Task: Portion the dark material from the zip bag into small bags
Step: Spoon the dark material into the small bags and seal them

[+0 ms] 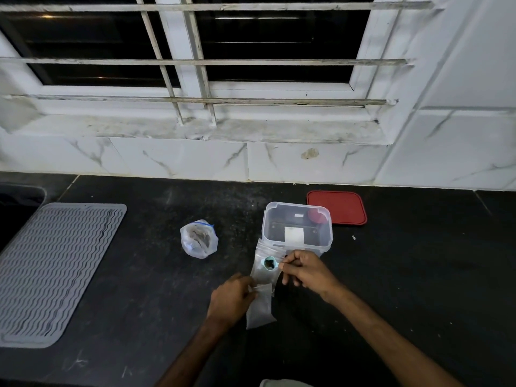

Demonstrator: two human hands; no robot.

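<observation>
Toward the near edge of the table [139, 317], about midway along it, the left hand [231, 298] has its fingers curled and pinches the top of a small bag [260, 307], a clear empty pouch lying flat on the dark surface with its mouth toward the far side. Just beyond and to the right, the right hand [305, 270] pinches the handle of a little teal scoop [265, 264] between thumb and curled fingers. The bowl of the scoop faces up and carries a dab of the dark material [269, 263]. It hovers over a loose stack of clear pouches [264, 248] that reaches from the held bag to the foot of a clear box [297, 227]. The box stands open, with a white label on its near wall. Left of the box and well apart from both hands sits the zip bag [198, 241], slumped upright with its mouth open and more of the dark stuff inside. A red lid [336, 208] lies flat behind the box near the far edge. A grey ribbed mat [55, 269] lies along the left edge. Past the far edge rise white marbled tiles [178, 160], a stained sill [195, 129] and a barred window [195, 60], dark outside.
</observation>
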